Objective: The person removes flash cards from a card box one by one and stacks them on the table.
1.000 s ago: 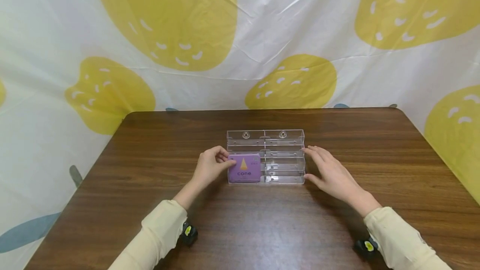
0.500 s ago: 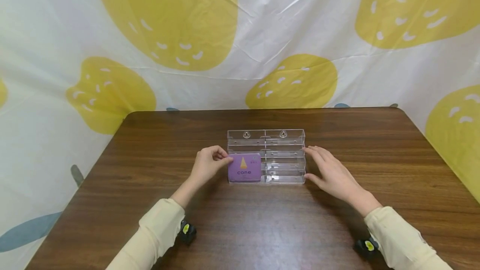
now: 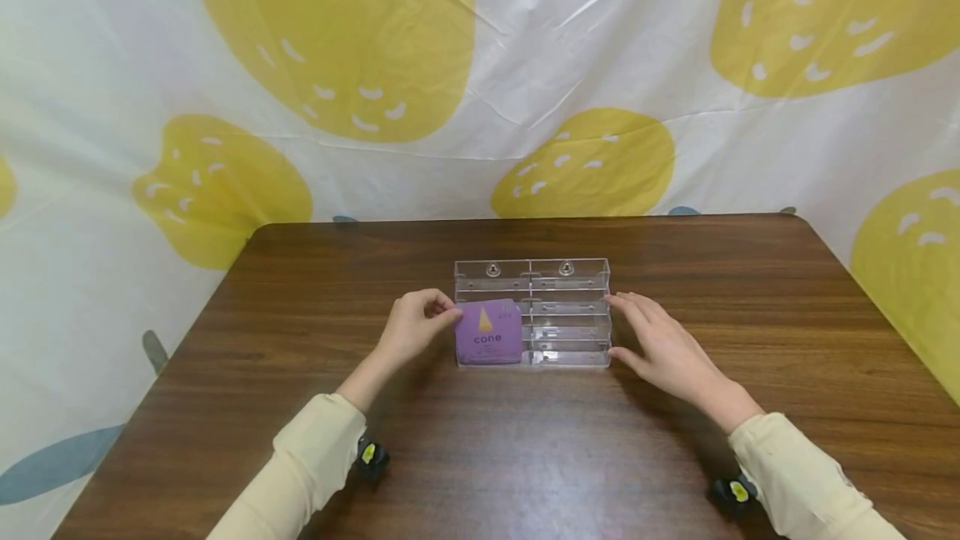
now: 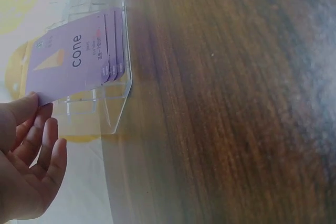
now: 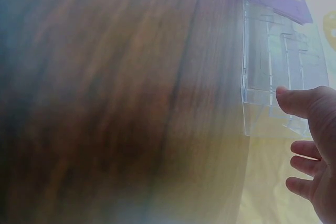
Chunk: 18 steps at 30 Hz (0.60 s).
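A clear plastic card holder (image 3: 570, 354) with two columns of stepped slots stands on the table. In its lower left slot sits a stack of purple cards (image 4: 119, 45); the front card (image 3: 489, 340) reads "cone" beneath a yellow cone. My left hand (image 3: 414, 325) pinches that card's upper left corner between thumb and fingers. The card is tilted a little, its top edge raised above the others, while its lower edge stays in the slot. My right hand (image 3: 658, 348) lies at the holder's right side, fingers fairly straight, thumb tip (image 5: 283, 92) at the holder's edge.
The brown wooden table (image 3: 525, 457) extends around the holder on all sides. Behind it hangs a white curtain (image 3: 420, 182) with yellow fruit prints. A small black device (image 3: 371, 458) is strapped at the left wrist, and a similar device (image 3: 732, 492) at the right.
The left hand has shifted slightly up and left, drawing the front card's top edge upward into a tilt. My right hand and the holder have stayed in place.
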{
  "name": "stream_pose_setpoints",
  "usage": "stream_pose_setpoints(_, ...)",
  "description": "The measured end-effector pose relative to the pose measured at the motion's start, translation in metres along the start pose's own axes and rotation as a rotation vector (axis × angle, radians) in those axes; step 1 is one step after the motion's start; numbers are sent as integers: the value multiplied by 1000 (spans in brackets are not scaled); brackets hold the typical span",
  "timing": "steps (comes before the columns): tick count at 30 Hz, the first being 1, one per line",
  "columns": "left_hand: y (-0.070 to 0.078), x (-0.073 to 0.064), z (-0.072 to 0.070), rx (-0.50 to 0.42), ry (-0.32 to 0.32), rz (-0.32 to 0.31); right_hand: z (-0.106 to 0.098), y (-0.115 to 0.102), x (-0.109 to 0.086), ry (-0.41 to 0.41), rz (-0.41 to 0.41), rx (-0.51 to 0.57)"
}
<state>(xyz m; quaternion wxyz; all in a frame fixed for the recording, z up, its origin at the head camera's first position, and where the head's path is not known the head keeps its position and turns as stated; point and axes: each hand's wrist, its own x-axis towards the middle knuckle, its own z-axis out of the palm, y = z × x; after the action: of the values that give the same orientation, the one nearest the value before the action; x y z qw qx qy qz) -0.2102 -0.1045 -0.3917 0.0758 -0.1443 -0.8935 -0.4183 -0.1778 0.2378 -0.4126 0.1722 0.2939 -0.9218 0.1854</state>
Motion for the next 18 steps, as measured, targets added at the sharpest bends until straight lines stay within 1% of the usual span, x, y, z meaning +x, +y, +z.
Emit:
stream_pose_setpoints(10, 3, 2, -5, -50, 20, 15, 0, 0, 0, 0, -1, 3)
stream_pose_setpoints(18, 3, 4, -5, -136, 20, 23, 0, 0, 0, -4, -2, 2)
